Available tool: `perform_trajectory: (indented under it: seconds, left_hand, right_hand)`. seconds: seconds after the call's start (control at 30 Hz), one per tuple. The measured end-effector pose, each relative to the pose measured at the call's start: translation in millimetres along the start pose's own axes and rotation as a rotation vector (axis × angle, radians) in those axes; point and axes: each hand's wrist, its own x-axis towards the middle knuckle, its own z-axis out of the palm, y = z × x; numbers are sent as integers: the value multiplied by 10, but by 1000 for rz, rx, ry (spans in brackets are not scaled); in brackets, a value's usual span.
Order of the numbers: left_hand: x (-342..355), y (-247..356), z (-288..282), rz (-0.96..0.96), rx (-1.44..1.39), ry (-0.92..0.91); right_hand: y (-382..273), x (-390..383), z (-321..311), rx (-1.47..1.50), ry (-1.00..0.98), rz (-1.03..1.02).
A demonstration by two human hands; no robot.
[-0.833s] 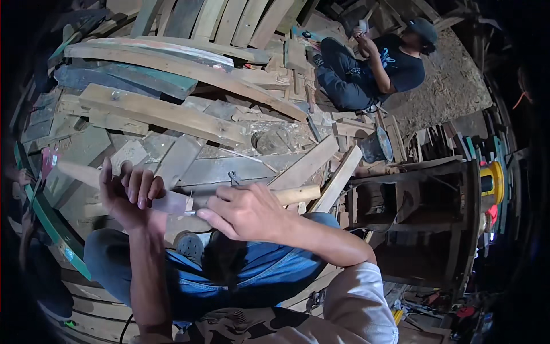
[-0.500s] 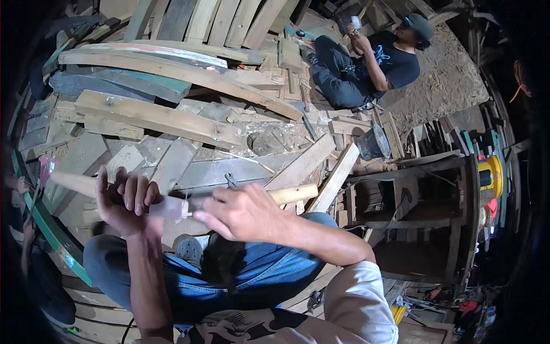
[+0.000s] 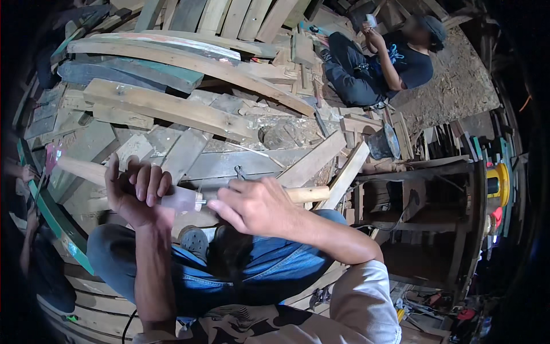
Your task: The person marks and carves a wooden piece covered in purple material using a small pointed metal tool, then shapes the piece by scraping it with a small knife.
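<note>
My left hand (image 3: pixel 140 192) is closed, fingers curled round a long pale wooden rod (image 3: pixel 83 171) that runs out to the left. On the hand's other side, a whitish sleeve-like piece (image 3: pixel 179 202) ends in a short shiny metal tip (image 3: pixel 200 202). My right hand (image 3: pixel 252 206) is just right of this tip, thumb and fingers drawn together near it. Whatever they grip is hidden. Behind the right hand, a round wooden stick (image 3: pixel 309 194) sticks out to the right. I cannot tell whether that hand touches it.
Beams and a curved plank (image 3: pixel 189 62) lie ahead. A dark bucket (image 3: pixel 382 143) stands right, beside wooden shelving (image 3: pixel 441 172). Another person (image 3: pixel 389 63) sits at the far right, holding something white. At the left edge, a co-worker's hand (image 3: pixel 27 173) is near a green-edged board (image 3: pixel 48 209).
The view has shifted, so most things sit further right. More of the metal tip shows between my hands. Both hands keep much the same pose.
</note>
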Motion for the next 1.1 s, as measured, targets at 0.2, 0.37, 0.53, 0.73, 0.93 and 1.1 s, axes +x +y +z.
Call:
perform_trajectory:
  seconds: [0.2, 0.37, 0.53, 0.73, 0.93, 1.1]
  left_hand:
    - [5, 44, -15, 2, -25, -57]
    - [-7, 52, -7, -11, -23, -76]
    - [-7, 33, 16, -18, -30, -84]
    - [2, 36, -10, -28, -58, -36]
    - [-8, 43, 15, -11, -50, -12]
    - [-3, 18, 40, -7, -61, -39]
  right_hand:
    - [-20, 39, -33, 78, 23, 29]
    - [26, 37, 41, -60, -28, 113]
    - [14, 33, 60, 83, 143, -42]
    - [-17, 26, 84, 50, -4, 19]
    - [15, 21, 125, 42, 59, -28]
    - [-6, 27, 113, 48, 34, 13]
